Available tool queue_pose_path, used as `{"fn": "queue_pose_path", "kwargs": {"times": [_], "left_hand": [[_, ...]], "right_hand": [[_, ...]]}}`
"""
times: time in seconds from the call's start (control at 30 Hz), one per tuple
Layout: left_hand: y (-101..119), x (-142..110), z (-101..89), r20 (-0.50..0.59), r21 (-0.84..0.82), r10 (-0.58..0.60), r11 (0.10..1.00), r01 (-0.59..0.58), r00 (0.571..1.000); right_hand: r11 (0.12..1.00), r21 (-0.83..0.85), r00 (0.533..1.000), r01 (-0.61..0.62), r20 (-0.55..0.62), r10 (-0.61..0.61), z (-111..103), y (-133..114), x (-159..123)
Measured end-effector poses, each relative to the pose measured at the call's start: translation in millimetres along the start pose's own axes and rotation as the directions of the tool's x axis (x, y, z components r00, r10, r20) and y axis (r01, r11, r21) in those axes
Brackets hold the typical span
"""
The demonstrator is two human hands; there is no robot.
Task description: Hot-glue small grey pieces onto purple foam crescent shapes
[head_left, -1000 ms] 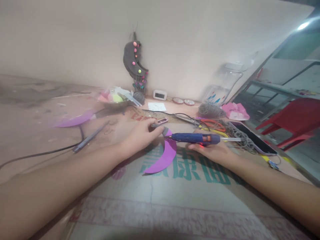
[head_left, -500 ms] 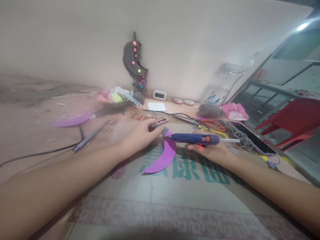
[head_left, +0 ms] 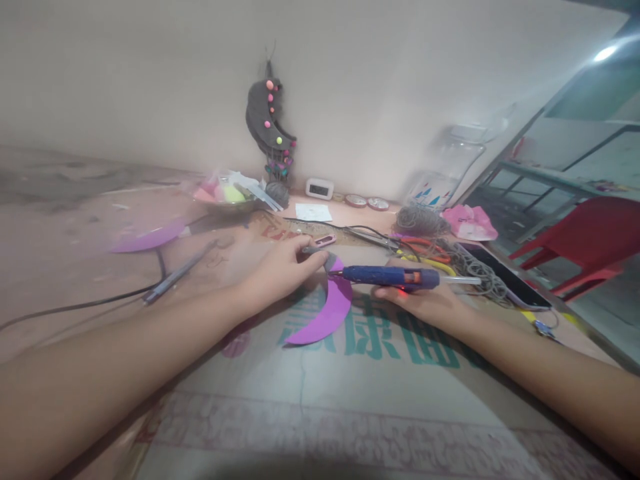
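Note:
A purple crescent cutout [head_left: 327, 313] lies over the printed cardboard, its upper tip wrapped in grey yarn [head_left: 330, 261]. My left hand [head_left: 287, 267] is closed on that wrapped tip, thumb and fingers pinching it. In my right hand [head_left: 410, 293] is a blue glue gun [head_left: 380, 276] with an orange part and a red light, a clear glue stick coming out of its back. The nozzle points left and meets the crescent just below the yarn; whether it touches cannot be made out.
Along the wall stand a bowl of pompoms [head_left: 225, 200], a small clock [head_left: 320, 189], a grey yarn ball [head_left: 423, 220] and a plastic jar [head_left: 445, 167]. A yarn-covered crescent [head_left: 265, 117] hangs above. Orange-handled scissors [head_left: 430, 249] and a phone [head_left: 505, 273] lie right, a pen [head_left: 180, 272] left.
The view has shifted very slightly. Both hands, the glue gun and the crescent stay in nearly the same place.

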State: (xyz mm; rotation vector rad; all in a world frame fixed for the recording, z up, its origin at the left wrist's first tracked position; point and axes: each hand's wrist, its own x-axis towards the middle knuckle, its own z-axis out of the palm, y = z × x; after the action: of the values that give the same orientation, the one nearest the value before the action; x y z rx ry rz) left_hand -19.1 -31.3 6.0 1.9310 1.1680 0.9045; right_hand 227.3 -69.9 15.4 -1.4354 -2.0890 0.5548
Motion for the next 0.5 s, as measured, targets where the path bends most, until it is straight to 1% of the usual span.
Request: {"fn": "queue_pose_path", "kwargs": {"times": [0.33, 0.5], "left_hand": [[0.1, -0.6, -0.1, 0.012, -0.034, 0.001, 0.999, -0.001, 1.0], [-0.3, 0.2, -0.4, 0.017, -0.031, 0.013, 0.999, -0.012, 1.0]], "right_hand": [[1.0, 0.011, 0.998, -0.013, -0.056, 0.013, -1.0, 0.5, 0.1], [0.998, 0.041, 0.996, -0.043, -0.075, 0.046, -0.3, 1.7, 0.6]]}}
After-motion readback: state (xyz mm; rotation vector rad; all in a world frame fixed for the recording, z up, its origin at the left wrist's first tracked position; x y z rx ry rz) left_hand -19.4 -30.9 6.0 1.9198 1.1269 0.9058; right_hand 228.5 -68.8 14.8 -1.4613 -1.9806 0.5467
